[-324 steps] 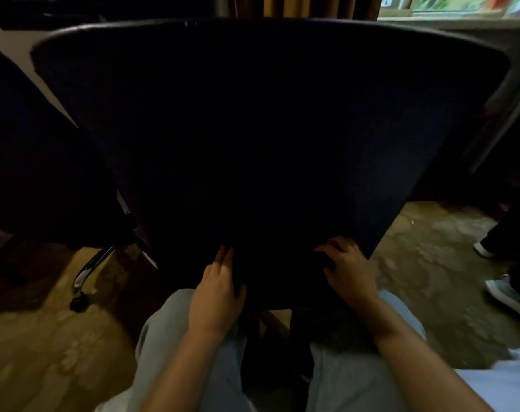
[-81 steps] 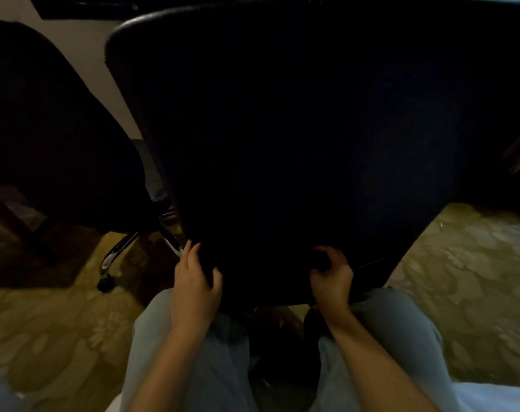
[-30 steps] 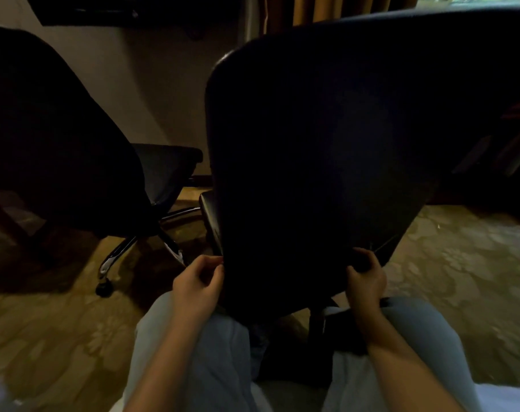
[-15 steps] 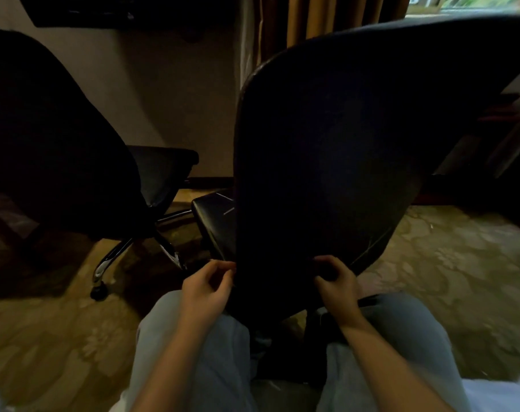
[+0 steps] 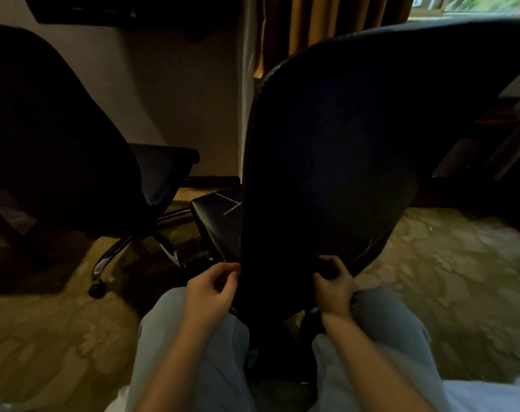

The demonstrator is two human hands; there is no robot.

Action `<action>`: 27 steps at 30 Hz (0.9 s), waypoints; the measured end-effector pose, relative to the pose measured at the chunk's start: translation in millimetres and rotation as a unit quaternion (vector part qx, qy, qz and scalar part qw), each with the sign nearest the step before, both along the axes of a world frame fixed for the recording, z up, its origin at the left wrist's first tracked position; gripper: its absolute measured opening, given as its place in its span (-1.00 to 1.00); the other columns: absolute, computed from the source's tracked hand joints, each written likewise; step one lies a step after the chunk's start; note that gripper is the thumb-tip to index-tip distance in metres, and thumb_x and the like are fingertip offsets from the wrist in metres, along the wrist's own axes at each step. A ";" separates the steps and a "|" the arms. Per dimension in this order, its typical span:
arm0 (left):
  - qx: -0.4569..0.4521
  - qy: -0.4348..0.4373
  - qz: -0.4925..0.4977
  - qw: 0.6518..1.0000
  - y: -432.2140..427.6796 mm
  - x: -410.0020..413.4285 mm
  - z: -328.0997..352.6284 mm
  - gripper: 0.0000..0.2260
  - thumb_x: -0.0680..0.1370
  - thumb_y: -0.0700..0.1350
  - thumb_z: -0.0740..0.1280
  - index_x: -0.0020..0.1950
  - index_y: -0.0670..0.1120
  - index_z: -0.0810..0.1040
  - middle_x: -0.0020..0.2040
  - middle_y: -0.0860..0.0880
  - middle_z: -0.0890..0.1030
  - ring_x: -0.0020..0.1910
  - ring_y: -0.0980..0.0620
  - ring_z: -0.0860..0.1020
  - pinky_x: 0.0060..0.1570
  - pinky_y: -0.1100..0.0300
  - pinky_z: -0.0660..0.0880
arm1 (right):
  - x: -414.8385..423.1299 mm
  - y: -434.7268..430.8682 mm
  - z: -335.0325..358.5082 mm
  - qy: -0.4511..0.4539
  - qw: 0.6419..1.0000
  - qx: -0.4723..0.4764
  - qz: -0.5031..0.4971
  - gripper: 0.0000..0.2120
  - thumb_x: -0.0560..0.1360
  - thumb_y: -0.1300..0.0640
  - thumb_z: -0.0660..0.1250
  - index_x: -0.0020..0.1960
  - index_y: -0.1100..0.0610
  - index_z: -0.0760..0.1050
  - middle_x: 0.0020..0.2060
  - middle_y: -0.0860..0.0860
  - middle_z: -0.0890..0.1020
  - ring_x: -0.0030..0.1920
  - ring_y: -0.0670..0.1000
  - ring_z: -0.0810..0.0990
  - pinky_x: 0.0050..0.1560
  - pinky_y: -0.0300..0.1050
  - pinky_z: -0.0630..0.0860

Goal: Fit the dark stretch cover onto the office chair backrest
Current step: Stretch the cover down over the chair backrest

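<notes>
Head view: pinching the lower left edge of the dark stretch cover [image 5: 327, 150] with the left hand [image 5: 212, 288]; gripping the bottom hem in the curled right hand [image 5: 333, 285]; holding the cover drawn over the backrest of the office chair [image 5: 220, 221]

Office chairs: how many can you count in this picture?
2. A black swivel office chair stands at the left on a chrome wheeled base. The second office chair, backrest under a dark stretch cover, is directly ahead. More may be hidden behind them.
</notes>
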State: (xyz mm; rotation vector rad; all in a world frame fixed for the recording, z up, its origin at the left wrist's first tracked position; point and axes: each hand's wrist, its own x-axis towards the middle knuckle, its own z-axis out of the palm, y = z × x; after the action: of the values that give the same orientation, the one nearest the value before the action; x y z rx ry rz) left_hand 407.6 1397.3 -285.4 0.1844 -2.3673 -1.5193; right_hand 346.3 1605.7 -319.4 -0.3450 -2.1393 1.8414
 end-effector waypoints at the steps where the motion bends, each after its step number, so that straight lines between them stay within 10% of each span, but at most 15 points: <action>1: 0.002 0.000 0.001 1.000 -2.6 0.8 -0.4 -0.80 0.53 -0.28 0.35 -0.02 0.01 0.66 -0.14 0.11 0.68 -0.11 0.23 0.63 -0.10 0.28 0.56 | 1.8 -5.7 -2.3 0.005 0.999 0.033 0.035 -0.66 0.31 0.53 0.31 -0.10 0.13 0.52 -0.22 0.01 0.57 -0.16 -0.04 0.53 -0.09 -0.29 0.45; 6: 0.008 -0.015 -0.008 1.000 -6.0 5.0 -1.7 -0.76 0.54 -0.26 0.35 0.00 0.09 0.64 -0.13 0.11 0.69 -0.10 0.20 0.64 -0.08 0.22 0.58 | 8.6 -8.7 -2.5 0.055 0.979 0.128 0.150 -0.69 0.25 0.43 0.33 -0.13 0.09 0.56 -0.21 -0.10 0.58 -0.15 -0.32 0.55 -0.08 -0.53 0.40; 14: 0.003 -0.026 -0.017 1.000 6.0 6.5 0.6 -0.77 0.54 -0.27 0.33 0.08 0.02 0.64 -0.14 0.13 0.67 -0.14 0.25 0.62 -0.15 0.36 0.54 | -3.5 1.9 11.5 0.007 0.996 -0.060 -0.065 -0.67 0.40 0.50 0.25 -0.01 0.13 0.48 -0.19 -0.01 0.56 -0.11 0.01 0.55 -0.19 -0.46 0.46; 17: 0.006 -0.032 -0.028 0.999 9.0 9.3 4.1 -0.77 0.55 -0.26 0.32 0.09 0.04 0.61 -0.16 0.15 0.65 -0.14 0.28 0.60 -0.20 0.42 0.50 | 8.3 -18.6 7.0 -0.011 0.997 -0.005 -0.073 -0.60 0.34 0.50 0.25 -0.04 0.02 0.46 -0.09 0.04 0.56 -0.02 0.03 0.54 0.02 -0.23 0.44; 27: 0.007 -0.027 -0.015 1.000 5.9 8.1 2.1 -0.77 0.57 -0.22 0.30 0.04 0.13 0.59 -0.09 0.20 0.63 -0.06 0.37 0.57 -0.09 0.47 0.49 | 50.3 -61.6 34.4 0.196 0.954 0.189 0.126 -0.67 0.33 0.30 0.38 0.06 0.06 0.61 -0.03 -0.17 0.51 -0.04 -0.19 0.55 0.03 -0.48 0.42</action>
State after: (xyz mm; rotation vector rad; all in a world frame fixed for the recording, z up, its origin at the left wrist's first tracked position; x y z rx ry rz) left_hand 415.6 1403.2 -283.3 0.1948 -2.4120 -1.5638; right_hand 396.6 1544.1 -285.0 0.3663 -2.2481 1.4103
